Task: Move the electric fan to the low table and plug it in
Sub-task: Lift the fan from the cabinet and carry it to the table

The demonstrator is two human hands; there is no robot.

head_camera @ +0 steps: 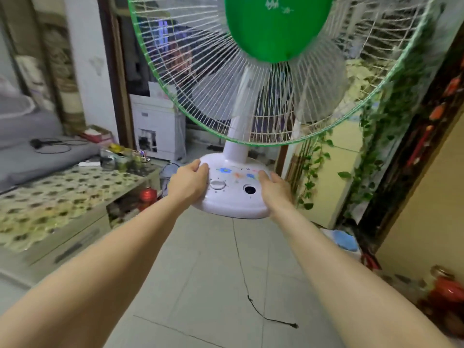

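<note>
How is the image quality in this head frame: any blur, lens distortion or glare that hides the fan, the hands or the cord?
Head view: lighting is even and indoor, with no harsh glare; wide-angle distortion bows the doorway and stretches the forearms; the low table and room edges are smeared, the fan grille slightly soft; the left hand, right hand and the trailing cord stay readable.

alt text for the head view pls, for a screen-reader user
A person carries a white electric fan with a green-rimmed grille in the air, left hand and right hand gripping opposite sides of its base. Its black cord hangs down, the plug trailing on the tiled floor. The low table, under a patterned cover, stands to the left.
</note>
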